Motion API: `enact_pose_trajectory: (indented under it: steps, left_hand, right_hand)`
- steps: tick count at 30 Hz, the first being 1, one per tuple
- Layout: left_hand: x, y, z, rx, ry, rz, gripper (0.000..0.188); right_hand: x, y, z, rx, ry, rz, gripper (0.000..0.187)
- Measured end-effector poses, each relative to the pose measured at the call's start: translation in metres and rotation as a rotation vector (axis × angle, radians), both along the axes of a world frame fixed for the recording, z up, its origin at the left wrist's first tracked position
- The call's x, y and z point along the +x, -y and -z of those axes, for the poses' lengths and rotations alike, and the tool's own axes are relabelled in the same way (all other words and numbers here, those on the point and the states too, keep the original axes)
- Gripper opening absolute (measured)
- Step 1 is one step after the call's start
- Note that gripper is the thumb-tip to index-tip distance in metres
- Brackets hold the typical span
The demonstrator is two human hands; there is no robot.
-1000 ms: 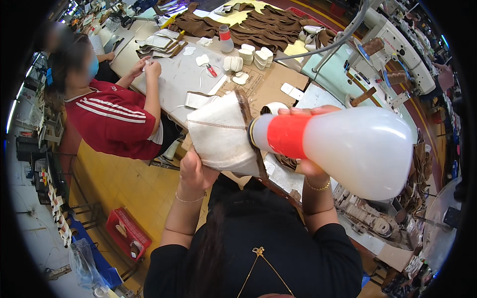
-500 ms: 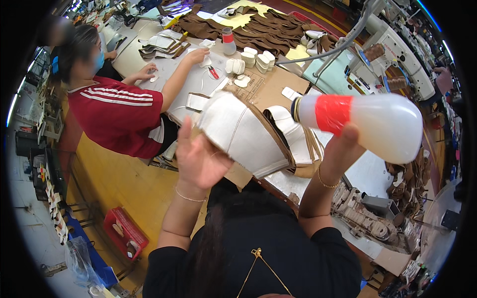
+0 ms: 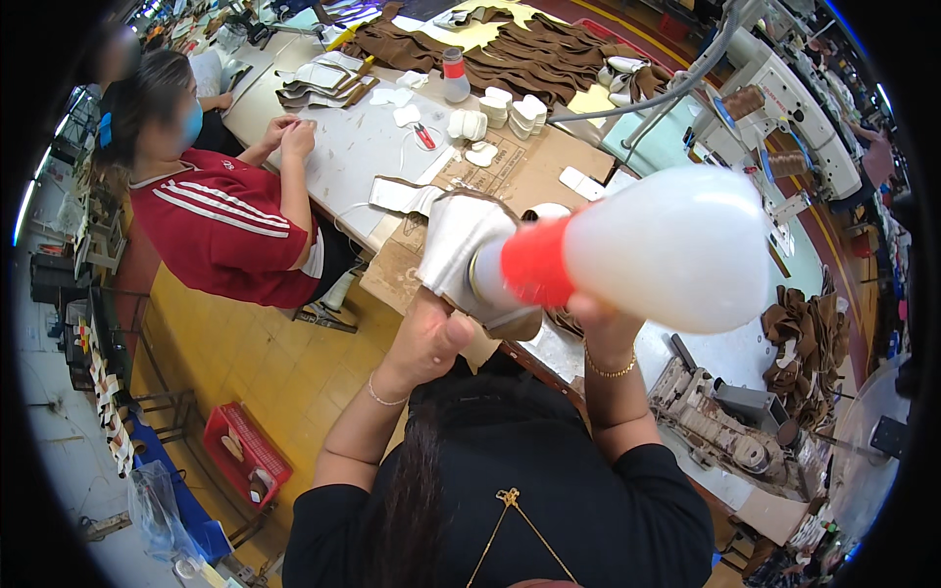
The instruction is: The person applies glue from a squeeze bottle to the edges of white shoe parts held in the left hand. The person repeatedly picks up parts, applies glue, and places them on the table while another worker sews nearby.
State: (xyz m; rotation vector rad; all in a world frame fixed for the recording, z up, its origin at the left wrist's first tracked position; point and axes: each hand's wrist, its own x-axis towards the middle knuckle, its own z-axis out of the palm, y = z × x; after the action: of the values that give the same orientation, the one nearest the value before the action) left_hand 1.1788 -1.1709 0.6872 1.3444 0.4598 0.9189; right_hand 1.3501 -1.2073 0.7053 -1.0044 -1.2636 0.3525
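**A yielding bottle [image 3: 676,250] and a bendy white piece [image 3: 461,240]**

Our right hand [image 3: 610,331] is curled round the bottle near its red band [image 3: 537,261], right of centre in the frame; part of the hand shows below the bottle, while most of the fingers are hidden behind it. Our left hand [image 3: 426,338] is beneath the lower edge of the white piece, around the middle of the frame. Its fingers are hidden, so we cannot tell whether they pinch the piece or only prop it.

The bottle lies nearly on its side, neck toward the white piece; we cannot tell whether its tip touches.

We judge the bottle fairly light, thin-walled and squeezable, with smooth, perhaps slippery sides and its weight toward the wide end. The narrower banded part looks the surest hold. The white piece seems light, pliable and hardly fragile; we would grasp its edge and support it underneath against folding.
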Motion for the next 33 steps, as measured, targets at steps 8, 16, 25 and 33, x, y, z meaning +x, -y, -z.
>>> enact_pose_trajectory:
  steps: [8,16,25,33]
  left_hand:
    - [-0.001,0.001,0.0,0.195,-0.173,-0.03,0.101]
    - [-0.006,-0.01,-0.013,0.468,-0.429,0.124,0.109]
    - [0.009,0.0,-0.019,-0.365,0.283,0.434,0.132]
    - [0.007,-0.007,-0.009,-0.699,0.686,0.613,0.13]
  right_hand:
    - [0.008,-0.012,-0.001,0.059,-0.048,0.093,0.051]
    - [0.005,-0.01,-0.012,-0.044,-0.274,-0.167,0.081]
    - [0.006,0.008,-0.012,-0.054,-0.286,-0.117,0.077]
    - [0.024,0.013,0.0,-0.103,0.275,-0.151,0.083]
